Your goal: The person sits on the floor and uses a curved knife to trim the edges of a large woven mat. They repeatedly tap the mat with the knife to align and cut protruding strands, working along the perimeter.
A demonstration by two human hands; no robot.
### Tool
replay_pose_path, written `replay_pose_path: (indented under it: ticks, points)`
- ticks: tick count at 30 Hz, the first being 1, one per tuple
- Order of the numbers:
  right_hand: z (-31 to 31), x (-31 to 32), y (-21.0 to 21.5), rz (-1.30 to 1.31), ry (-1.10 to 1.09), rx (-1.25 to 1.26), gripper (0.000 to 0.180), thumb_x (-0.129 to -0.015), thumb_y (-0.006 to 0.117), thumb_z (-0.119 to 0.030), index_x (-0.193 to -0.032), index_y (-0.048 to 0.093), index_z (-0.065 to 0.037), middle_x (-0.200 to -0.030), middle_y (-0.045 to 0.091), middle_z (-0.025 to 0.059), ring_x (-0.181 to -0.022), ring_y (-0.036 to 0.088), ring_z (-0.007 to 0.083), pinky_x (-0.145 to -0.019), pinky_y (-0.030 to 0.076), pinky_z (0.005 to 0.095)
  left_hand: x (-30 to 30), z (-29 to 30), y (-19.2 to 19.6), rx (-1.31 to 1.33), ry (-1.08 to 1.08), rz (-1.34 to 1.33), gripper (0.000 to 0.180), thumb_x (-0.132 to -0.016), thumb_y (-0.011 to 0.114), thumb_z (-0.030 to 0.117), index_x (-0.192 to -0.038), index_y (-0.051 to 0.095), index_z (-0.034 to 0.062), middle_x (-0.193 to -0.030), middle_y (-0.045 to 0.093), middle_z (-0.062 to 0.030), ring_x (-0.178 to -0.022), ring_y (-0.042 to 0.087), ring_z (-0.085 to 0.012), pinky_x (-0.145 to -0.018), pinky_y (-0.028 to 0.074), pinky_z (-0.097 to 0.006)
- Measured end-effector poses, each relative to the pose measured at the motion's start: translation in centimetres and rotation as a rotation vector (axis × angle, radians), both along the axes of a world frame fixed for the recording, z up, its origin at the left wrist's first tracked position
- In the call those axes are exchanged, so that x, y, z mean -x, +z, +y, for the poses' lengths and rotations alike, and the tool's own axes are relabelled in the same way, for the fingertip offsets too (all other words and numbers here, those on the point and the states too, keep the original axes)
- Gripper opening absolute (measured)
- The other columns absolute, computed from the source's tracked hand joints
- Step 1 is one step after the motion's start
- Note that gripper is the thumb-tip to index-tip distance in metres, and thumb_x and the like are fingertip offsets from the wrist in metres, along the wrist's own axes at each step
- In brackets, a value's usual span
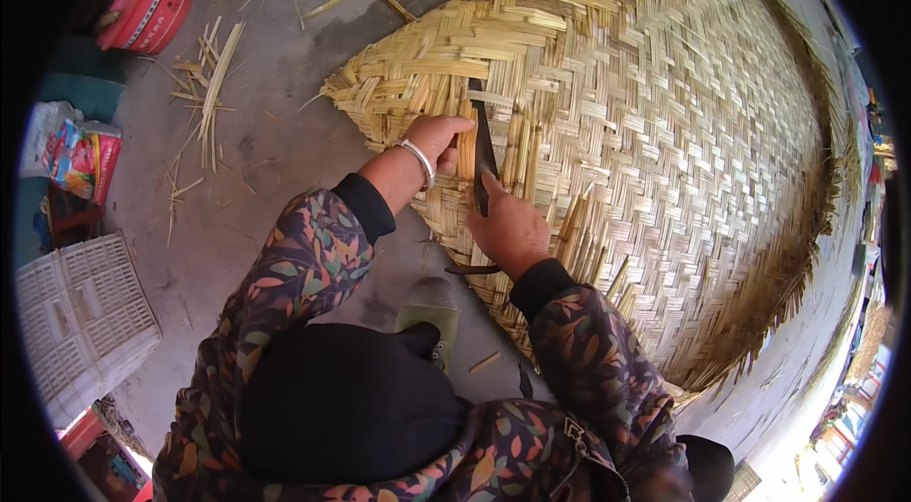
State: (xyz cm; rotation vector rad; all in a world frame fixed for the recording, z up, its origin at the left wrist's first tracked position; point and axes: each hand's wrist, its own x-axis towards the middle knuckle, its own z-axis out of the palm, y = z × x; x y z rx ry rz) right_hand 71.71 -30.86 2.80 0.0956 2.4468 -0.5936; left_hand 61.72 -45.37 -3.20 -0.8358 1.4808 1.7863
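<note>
My left hand (435, 143) pinched the strips at the woven bamboo mat (664, 122) edge on the floor; my right hand (511, 229) gripped the dark blade (482, 151). Best kept flat, levering gently between strips.

The person wore a dark long-sleeved top printed all over with leaves in orange, pink, green and teal. Each sleeve ended in a plain black ribbed cuff. A thin silver bangle (418, 160) circled the left wrist, at about 11 o'clock from the black cloth over the lap. An olive-green shoe (429, 305) with a darker sole covered one foot.
</note>
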Motion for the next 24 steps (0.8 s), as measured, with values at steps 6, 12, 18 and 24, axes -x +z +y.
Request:
replay_pose_path:
  ticks: [6,12,18,24]
  points:
    - [0.4,-0.1,-0.6,0.015,0.022,0.02,0.067,-0.084,0.06,-0.033,-0.146,0.039,-0.016,-0.096,0.07,0.0184,-0.091,0.068,0.0354,-0.081,0.053,0.0465,1.2,0.8,-1.8,0.116,-0.082,-0.048,0.019,-0.084,0.073,0.028,-0.082,0.062,0.0122,-0.062,0.053,0.0036,-0.042,0.042,-0.0077,-0.036,0.035,-0.025]
    - [0.9,-0.4,-1.2,0.047,0.061,-0.022,0.068,-0.084,0.06,-0.032,-0.147,0.039,-0.016,-0.094,0.071,0.0183,-0.088,0.068,0.036,-0.079,0.054,0.047,0.8,1.0,-1.8,0.265,-0.143,0.089,0.038,-0.082,0.076,0.035,-0.095,0.064,0.0012,-0.073,0.062,-0.0087,-0.055,0.064,-0.0187,-0.043,0.049,-0.032]
    - [1.0,-0.7,-1.3,0.101,0.08,-0.024,0.066,-0.084,0.058,-0.028,-0.146,0.04,-0.015,-0.088,0.07,0.0191,-0.083,0.069,0.0364,-0.074,0.055,0.0474,0.0,-0.5,-0.6,0.912,-0.717,0.714,0.048,-0.081,0.075,0.044,-0.064,0.059,0.0026,-0.053,0.056,-0.0078,-0.053,0.062,-0.0193,-0.05,0.048,-0.035]
    - [5.5,-7.8,3.6,-0.159,0.247,-0.072,0.068,-0.083,0.056,-0.028,-0.146,0.038,-0.011,-0.077,0.068,0.0219,-0.071,0.069,0.0359,-0.066,0.055,0.0482,-0.5,0.3,-1.7,1.089,-0.887,0.714,0.046,-0.083,0.066,0.05,-0.075,0.063,0.0057,-0.076,0.066,-0.0165,-0.073,0.064,-0.0362,-0.063,0.048,-0.049]
